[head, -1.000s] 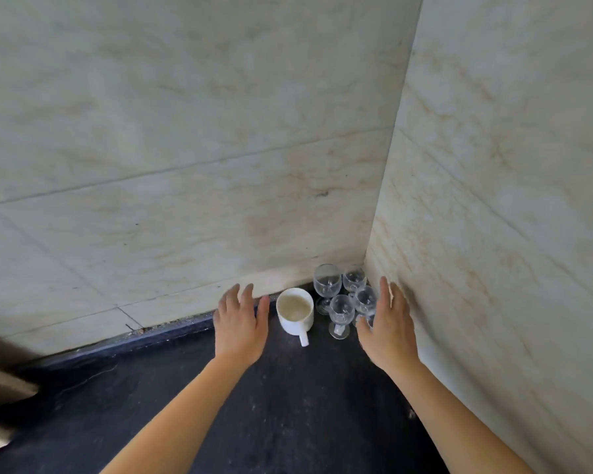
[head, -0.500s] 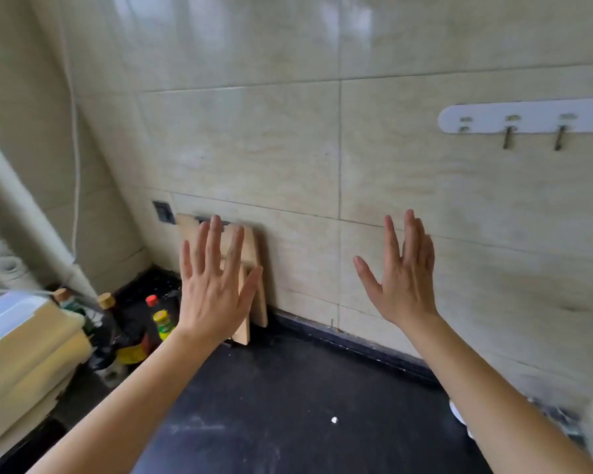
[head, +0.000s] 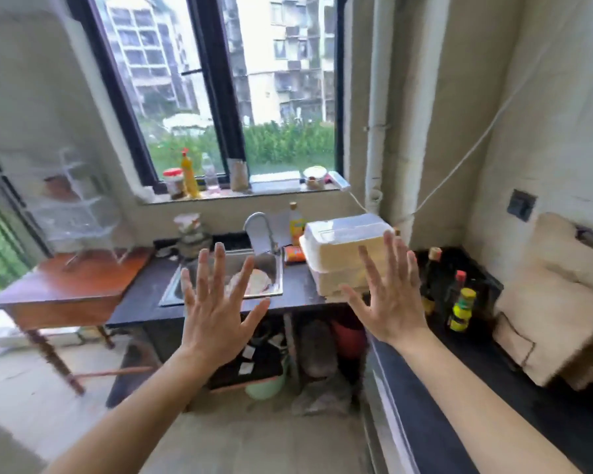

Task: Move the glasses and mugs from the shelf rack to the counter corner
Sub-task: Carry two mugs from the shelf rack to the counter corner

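Both the left hand (head: 216,313) and the right hand (head: 391,299) are raised empty with fingers spread, the clear shelf rack (head: 79,206) on the wooden tabletop (head: 65,289) far left is blurred, and no glasses or mugs can be made out, so remaining work cannot be judged.

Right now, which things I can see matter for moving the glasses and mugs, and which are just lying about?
For the job:
left hand, empty and open
right hand, empty and open
clear shelf rack on the wooden table
dark counter

Lying about:
sink
white foam boxes
sauce bottles
windowsill bottles
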`<move>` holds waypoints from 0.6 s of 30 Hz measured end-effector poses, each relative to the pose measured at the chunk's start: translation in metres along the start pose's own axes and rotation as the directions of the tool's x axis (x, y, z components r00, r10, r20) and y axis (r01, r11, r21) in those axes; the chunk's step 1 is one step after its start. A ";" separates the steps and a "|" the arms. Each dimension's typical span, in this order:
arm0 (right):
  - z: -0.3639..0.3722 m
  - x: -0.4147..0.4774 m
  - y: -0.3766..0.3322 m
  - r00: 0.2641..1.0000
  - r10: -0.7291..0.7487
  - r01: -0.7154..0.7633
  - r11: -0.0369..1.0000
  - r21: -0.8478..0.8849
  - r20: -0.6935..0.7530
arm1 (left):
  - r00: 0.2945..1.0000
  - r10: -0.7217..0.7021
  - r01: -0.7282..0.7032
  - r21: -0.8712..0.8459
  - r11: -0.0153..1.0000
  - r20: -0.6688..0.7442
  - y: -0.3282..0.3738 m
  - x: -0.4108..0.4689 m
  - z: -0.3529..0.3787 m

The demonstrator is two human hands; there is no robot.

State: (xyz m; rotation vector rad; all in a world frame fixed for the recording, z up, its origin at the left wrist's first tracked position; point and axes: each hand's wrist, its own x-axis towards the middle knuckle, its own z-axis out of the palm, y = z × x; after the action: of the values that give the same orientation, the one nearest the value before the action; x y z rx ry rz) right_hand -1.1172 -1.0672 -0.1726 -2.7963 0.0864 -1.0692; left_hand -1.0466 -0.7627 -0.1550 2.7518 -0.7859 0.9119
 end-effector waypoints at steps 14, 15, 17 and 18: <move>0.210 0.174 -0.397 0.919 -0.390 0.362 0.892 0.271 0.056 | 0.883 -0.468 0.461 0.270 0.845 -0.043 -0.381 -0.073 -0.058; 0.220 0.181 -0.416 0.913 -0.404 0.372 0.882 0.289 0.056 | 0.872 -0.487 0.478 0.280 0.832 -0.041 -0.400 -0.073 -0.059; 0.241 0.194 -0.445 0.899 -0.433 0.396 0.866 0.305 0.061 | 0.865 -0.500 0.489 0.296 0.821 -0.042 -0.430 -0.071 -0.057; 0.254 0.202 -0.459 0.893 -0.446 0.406 0.858 0.313 0.064 | 0.861 -0.507 0.495 0.301 0.815 -0.040 -0.447 -0.069 -0.054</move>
State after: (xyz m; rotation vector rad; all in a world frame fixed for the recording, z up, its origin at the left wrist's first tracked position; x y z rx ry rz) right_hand -0.7967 -0.6055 -0.1540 -2.6570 -0.6852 -0.8725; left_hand -0.8894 -0.3356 -0.1377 3.0020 0.1143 0.9140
